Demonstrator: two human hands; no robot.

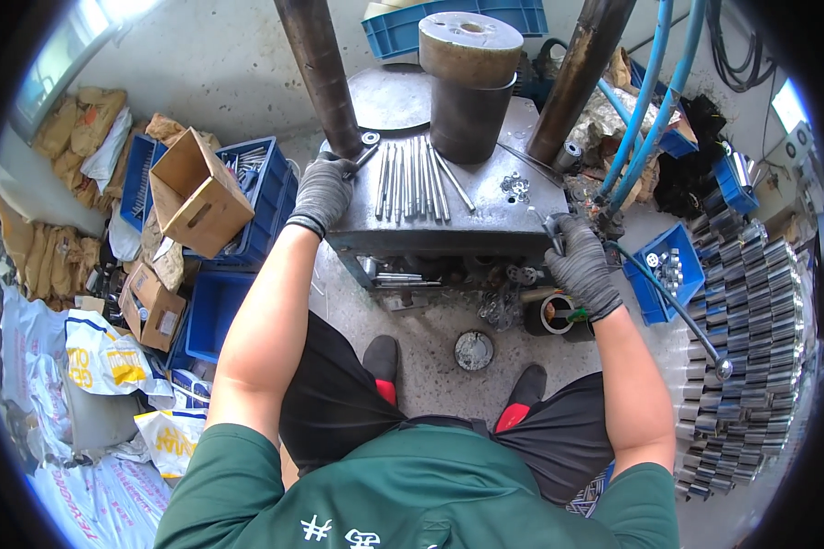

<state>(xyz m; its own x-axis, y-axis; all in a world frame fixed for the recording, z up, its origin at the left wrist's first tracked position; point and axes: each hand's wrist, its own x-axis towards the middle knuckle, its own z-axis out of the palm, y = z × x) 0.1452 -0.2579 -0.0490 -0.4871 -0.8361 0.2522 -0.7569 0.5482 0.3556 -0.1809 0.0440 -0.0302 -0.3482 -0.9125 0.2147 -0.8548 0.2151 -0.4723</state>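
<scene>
My left hand (321, 193), in a grey knit glove, is closed at the left edge of the metal press table (513, 220). From its fingertips a short dark rod (366, 157) points up and right, beside a small metal ring (370, 138). My right hand (584, 267), gloved alike, is closed around a short metal pin (547, 225) at the table's front right corner. Between the hands, slim steel rods (410, 183) lie side by side on the table. Small metal pieces (515, 187) are scattered to their right.
A heavy steel cylinder (471, 119) stands behind the rods, between two thick columns (320, 73). Blue bins and an open cardboard box (201, 194) are at left. On the right are blue hoses (645, 110), a blue bin of parts (664, 274) and stacked steel cylinders (746, 348). A can (473, 350) stands between my feet.
</scene>
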